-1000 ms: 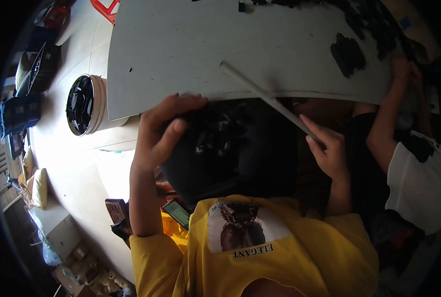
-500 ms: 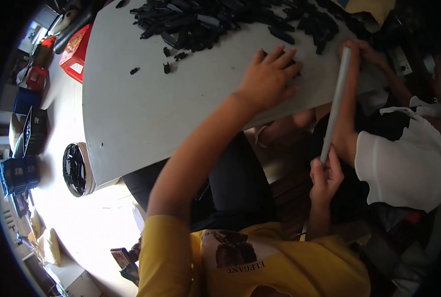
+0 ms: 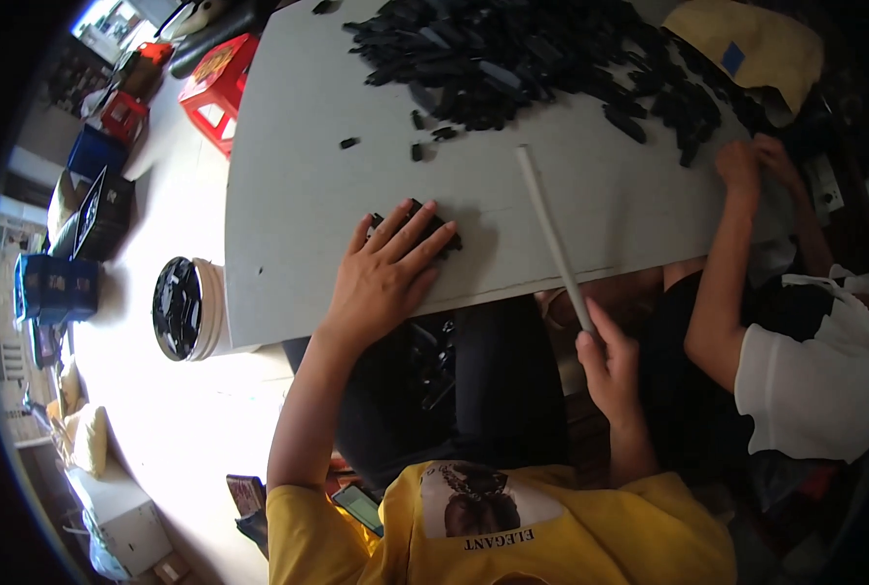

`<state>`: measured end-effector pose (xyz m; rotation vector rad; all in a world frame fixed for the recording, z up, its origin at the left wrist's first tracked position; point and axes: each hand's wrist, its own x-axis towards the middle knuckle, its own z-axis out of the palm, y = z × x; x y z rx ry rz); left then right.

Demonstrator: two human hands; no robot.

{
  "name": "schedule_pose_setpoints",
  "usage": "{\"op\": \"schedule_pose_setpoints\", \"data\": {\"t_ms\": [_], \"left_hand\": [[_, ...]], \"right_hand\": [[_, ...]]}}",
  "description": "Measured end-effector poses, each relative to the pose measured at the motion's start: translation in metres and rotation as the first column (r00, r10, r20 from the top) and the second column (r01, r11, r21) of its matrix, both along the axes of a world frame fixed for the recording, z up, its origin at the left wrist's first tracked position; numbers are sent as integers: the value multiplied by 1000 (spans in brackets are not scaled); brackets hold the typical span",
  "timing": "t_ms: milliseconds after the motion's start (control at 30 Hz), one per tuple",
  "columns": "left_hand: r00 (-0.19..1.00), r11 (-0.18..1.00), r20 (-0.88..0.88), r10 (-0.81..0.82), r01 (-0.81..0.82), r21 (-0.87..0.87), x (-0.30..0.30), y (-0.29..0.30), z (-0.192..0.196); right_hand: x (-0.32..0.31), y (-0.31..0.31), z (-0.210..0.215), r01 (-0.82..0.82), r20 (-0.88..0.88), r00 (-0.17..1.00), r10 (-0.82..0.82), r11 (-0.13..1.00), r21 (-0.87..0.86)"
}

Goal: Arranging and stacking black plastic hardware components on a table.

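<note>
My left hand (image 3: pixel 387 271) lies on the table near its front edge, fingers stretched and a little apart. Small black plastic pieces (image 3: pixel 444 237) show under and between its fingertips; the palm hides the rest. In my right hand (image 3: pixel 611 361) is a grey tube (image 3: pixel 554 230), gripped at its lower end. The tube slants up and to the left over the table edge, its far tip apart from my left hand. A big pile of black plastic parts (image 3: pixel 493 73) covers the back of the table (image 3: pixel 303 205). Several loose bits (image 3: pixel 417 152) lie in front of the pile.
A co-worker in a white top (image 3: pixel 805 375) sits at the right, both hands (image 3: pixel 741 168) at the table. Left of the table stands a bucket (image 3: pixel 209 310) holding black parts. A red stool (image 3: pixel 218 83) is behind it. Black parts (image 3: pixel 434 361) also show by my lap.
My left hand has moved left and toward me over the table with black pieces beneath it. The tube has swung from leaning right to leaning left. The view has also shifted.
</note>
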<state>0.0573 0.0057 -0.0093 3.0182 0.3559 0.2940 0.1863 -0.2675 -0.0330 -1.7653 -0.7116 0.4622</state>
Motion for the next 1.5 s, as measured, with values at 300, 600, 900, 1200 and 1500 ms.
{"op": "schedule_pose_setpoints", "data": {"t_ms": [300,600,900,1200,1500], "left_hand": [[947,990,310,90,-52,-129,-42,-1,-12],[913,985,396,98,-31,-172,-39,-2,-23],[884,991,455,108,-57,-124,-41,-2,-26],[884,990,455,109,-58,-125,-41,-3,-25],[882,992,460,105,-57,-117,-40,-2,-25]], "right_hand": [[-7,87,48,-188,570,769,290,955,-231],[-9,119,44,-3,703,529,475,830,-558],[-19,121,61,-125,726,651,222,974,-186],[-9,119,36,-149,605,746,277,955,-255],[-25,124,55,-174,629,711,316,945,-278]]}}
